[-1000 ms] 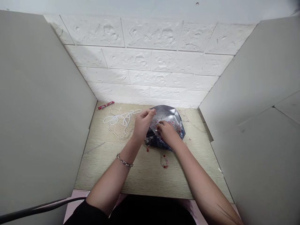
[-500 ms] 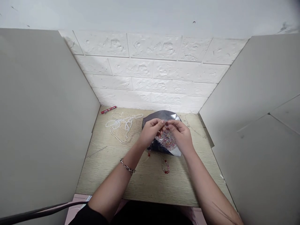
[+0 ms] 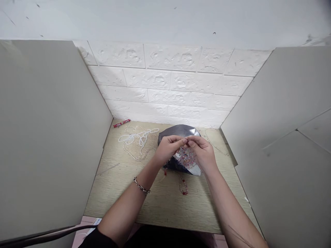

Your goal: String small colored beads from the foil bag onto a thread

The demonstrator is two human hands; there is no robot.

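Note:
My left hand and my right hand meet fingertip to fingertip above an opened dark and silver bag. Both are closed in a pinch, thumbs against forefingers. Whatever sits between the fingertips is too small to make out. Below them, a heap of small multicoloured beads rests on the bag. A short beaded strand with red and pink beads shows in front of the bag. Some red beads show at the bag's left front edge, under my left hand.
White bead strands and a pearly chain lie tangled on the wooden table, left of the bag. A red packet is at the back left corner. Grey panels stand on both sides, with a white brick-patterned wall behind.
My fingertips have drawn closer together, and the small gap with a dark reddish bit between them has closed. The whole view has shifted slightly, with the scene sitting a little lower.

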